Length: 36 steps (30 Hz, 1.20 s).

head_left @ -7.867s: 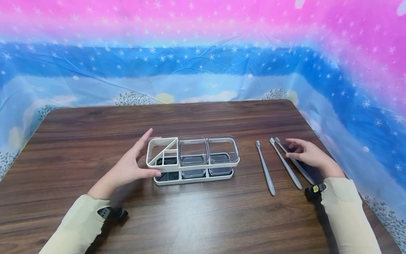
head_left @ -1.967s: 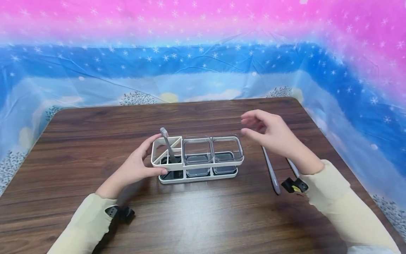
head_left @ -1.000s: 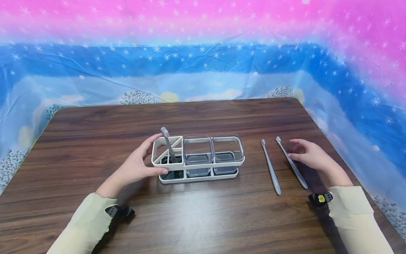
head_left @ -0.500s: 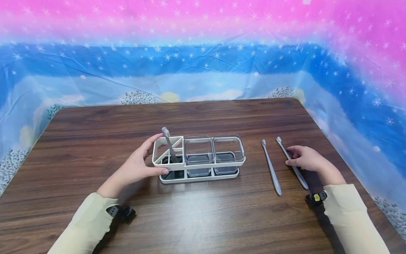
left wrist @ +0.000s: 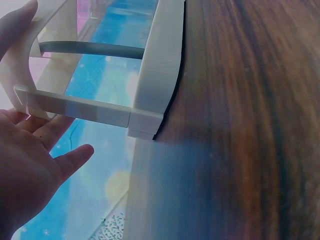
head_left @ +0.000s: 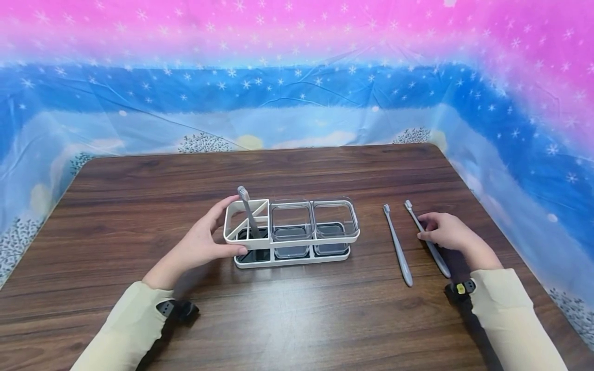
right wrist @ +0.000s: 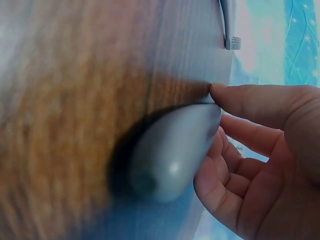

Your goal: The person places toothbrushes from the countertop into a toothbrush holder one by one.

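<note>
A white toothbrush holder (head_left: pixel 297 242) with a black base stands on the table. My left hand (head_left: pixel 199 245) grips its left end, thumb in front and fingers behind. One grey toothbrush (head_left: pixel 247 208) leans upright in the divided left section. To the right, my right hand (head_left: pixel 447 232) pinches a second grey toothbrush between thumb and fingers; its thick handle (right wrist: pixel 175 150) lies along the tabletop in the right wrist view. Just left of it, a third grey toothbrush (head_left: pixel 397 247) lies untouched. Some right-hand fingers are hidden in the head view.
Two clear cups, a left one (head_left: pixel 290 252) and a right one (head_left: pixel 331 250), sit in the holder's other sections. The dark wooden table (head_left: pixel 297 314) ends at a snowflake-patterned cloth (head_left: pixel 297 93) behind and to the right.
One toothbrush from the table now stands in the holder. My right hand has come back from near the holder to the right-hand toothbrush and closed its fingertips on it. The left hand stays put.
</note>
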Tool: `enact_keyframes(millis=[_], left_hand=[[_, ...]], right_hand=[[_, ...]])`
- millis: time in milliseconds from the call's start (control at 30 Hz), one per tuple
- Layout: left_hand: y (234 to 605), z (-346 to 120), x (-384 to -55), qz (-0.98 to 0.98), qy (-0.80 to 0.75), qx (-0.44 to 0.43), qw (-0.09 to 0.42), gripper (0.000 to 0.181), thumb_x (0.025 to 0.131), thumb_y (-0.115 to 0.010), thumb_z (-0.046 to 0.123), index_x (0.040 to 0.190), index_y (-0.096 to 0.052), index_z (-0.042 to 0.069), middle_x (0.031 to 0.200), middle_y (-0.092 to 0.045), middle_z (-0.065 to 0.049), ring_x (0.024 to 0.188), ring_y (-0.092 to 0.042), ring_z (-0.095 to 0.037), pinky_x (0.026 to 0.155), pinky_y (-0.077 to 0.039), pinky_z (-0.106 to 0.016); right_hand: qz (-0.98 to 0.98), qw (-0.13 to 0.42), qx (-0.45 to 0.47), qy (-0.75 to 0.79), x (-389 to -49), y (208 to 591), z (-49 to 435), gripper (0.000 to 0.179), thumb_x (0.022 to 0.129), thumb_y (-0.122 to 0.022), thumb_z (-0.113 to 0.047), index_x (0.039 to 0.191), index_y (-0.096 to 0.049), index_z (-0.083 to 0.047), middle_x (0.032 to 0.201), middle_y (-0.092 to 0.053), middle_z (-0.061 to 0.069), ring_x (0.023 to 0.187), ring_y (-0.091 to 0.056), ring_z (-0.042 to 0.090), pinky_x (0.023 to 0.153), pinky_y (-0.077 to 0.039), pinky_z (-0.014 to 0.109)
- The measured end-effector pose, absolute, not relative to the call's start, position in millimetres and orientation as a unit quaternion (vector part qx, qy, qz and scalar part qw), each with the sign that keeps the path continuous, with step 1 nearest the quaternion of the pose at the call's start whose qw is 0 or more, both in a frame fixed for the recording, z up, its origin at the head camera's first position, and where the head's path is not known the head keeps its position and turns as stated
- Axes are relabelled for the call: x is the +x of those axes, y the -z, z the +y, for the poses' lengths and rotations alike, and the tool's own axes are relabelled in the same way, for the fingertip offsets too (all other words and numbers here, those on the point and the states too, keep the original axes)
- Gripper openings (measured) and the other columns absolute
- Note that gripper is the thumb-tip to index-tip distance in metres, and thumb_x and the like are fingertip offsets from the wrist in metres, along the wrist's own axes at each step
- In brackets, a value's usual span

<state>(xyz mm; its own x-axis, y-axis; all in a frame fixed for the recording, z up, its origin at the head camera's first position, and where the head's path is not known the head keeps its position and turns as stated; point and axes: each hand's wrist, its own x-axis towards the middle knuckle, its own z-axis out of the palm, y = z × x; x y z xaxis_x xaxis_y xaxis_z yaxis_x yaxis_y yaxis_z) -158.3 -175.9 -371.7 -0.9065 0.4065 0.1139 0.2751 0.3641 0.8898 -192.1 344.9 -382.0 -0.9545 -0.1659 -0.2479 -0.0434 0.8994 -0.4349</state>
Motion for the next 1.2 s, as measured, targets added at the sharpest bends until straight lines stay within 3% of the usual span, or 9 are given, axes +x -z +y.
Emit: enact_keyframes(millis=[567,1200], left_hand=[[373,-177,-159,0.826,-0.521,0.206,0.063,0.096,0.075,-0.083,0.015,0.152,-0.025,0.018,0.15,-0.032,-0.014,0.135,-0.038,-0.036,0.108,-0.026,-0.059],[373,-177,-159,0.827,-0.519,0.21,0.059,0.097,0.075,-0.083,0.015,0.152,-0.025,0.017,0.149,-0.035,-0.014,0.132,-0.041,-0.035,0.105,-0.03,-0.057]], right_hand=[[0.966,0.118,-0.065,0.222,-194,374,340,0.046,0.09,-0.059,-0.008,0.131,-0.049,0.011,0.078,-0.056,0.006,0.062,-0.05,0.016,0.057,-0.041,0.032],[0.964,0.05,-0.113,0.236,-222,274,304,0.047,0.089,-0.064,-0.009,0.132,-0.05,0.005,0.089,-0.061,0.012,0.068,-0.056,0.015,0.059,-0.046,0.029]])
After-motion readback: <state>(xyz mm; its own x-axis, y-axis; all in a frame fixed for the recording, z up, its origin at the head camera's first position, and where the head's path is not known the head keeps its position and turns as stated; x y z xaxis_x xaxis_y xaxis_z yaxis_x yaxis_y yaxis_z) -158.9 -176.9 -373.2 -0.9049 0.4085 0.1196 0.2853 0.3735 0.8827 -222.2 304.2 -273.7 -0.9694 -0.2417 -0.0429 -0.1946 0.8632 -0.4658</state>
